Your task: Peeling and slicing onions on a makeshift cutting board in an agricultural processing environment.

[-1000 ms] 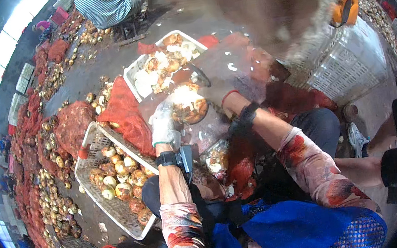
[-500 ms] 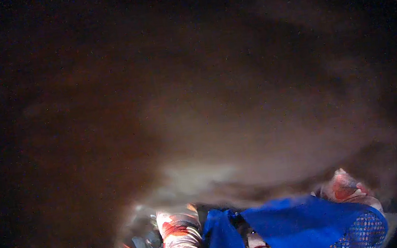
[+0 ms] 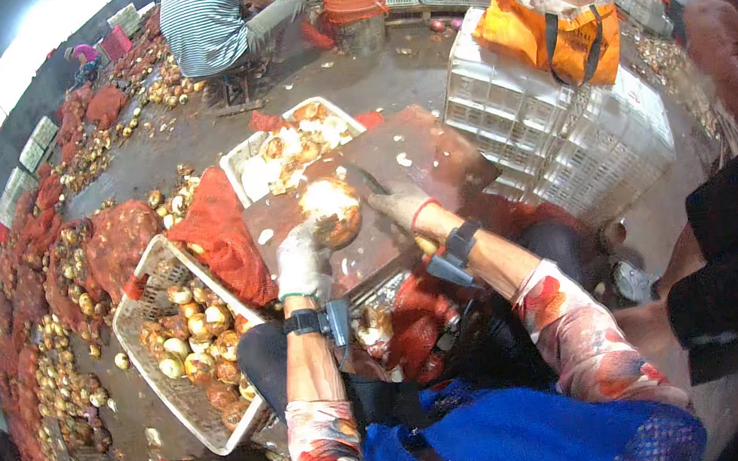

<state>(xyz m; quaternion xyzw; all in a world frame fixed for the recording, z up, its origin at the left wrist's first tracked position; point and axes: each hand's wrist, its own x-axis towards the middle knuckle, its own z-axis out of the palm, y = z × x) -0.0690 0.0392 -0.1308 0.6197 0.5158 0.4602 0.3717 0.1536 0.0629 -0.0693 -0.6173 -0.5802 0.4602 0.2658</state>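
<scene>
Both hands' (image 3: 302, 262) (image 3: 403, 203) grip on onion (image 3: 331, 209), blade unclear

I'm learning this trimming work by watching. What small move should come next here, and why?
Probably press the knife down through the onion. The gloved left hand already steadies the onion on the board, and the gloved right hand holds the blade right beside it, so the cut looks set up.

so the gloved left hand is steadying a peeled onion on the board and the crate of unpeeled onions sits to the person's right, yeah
Not quite. The left hand does steady the peeled onion on the board, but the crate of unpeeled onions sits to the person's left, not the right. The head view shows it beside the left forearm.
</scene>
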